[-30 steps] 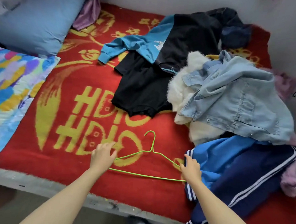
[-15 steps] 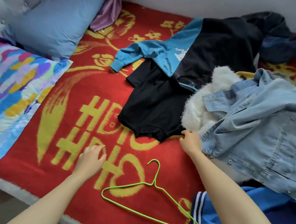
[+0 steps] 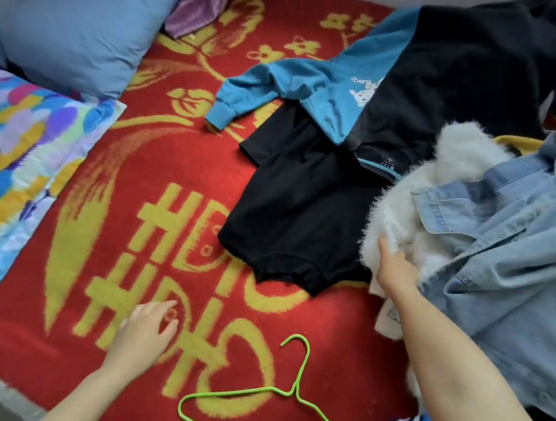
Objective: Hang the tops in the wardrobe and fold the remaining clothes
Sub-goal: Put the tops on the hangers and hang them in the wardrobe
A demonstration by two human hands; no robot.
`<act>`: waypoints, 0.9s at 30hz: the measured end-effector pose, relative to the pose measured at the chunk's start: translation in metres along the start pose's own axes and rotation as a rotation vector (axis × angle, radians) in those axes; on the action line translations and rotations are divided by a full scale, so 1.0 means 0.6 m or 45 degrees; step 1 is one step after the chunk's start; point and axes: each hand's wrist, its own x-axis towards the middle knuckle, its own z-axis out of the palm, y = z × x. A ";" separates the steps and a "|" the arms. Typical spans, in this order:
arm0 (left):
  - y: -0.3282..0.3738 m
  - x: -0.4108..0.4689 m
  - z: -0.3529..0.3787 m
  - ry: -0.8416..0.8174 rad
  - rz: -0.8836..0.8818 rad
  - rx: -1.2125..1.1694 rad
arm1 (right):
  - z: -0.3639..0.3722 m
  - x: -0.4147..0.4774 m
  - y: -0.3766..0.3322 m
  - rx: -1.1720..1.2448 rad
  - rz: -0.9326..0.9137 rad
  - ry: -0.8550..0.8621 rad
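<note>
Clutching white fluffy top (image 3: 400, 217), right grip (image 3: 393, 271) (hem label (image 3: 388, 163) nearby: "MTEE").

One head-worn camera looked forward and steeply down from the bed's near edge, close over the red blanket (image 3: 345, 315). The heap of clothes (image 3: 495, 256) filled 2 o'clock and the blue pillow (image 3: 69, 28) sat at 10 o'clock.

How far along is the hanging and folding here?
Done: nothing visibly; the green hanger lies bare on the red blanket. In hand: the right hand reaches into the white fluffy garment, fingers hidden; the left hand is open, holding nothing. Left: the denim jacket, black top and teal-black sweatshirt all lie loose, unhung and unfolded.
</note>
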 end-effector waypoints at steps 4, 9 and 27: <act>-0.012 -0.009 -0.005 -0.013 -0.007 0.014 | -0.005 -0.023 -0.023 0.055 0.011 0.116; -0.013 -0.023 -0.018 -0.027 0.010 0.039 | -0.017 -0.119 -0.088 0.363 -0.014 0.197; -0.001 -0.088 -0.164 -0.422 -0.030 -1.280 | -0.150 -0.565 -0.334 0.646 -0.226 0.417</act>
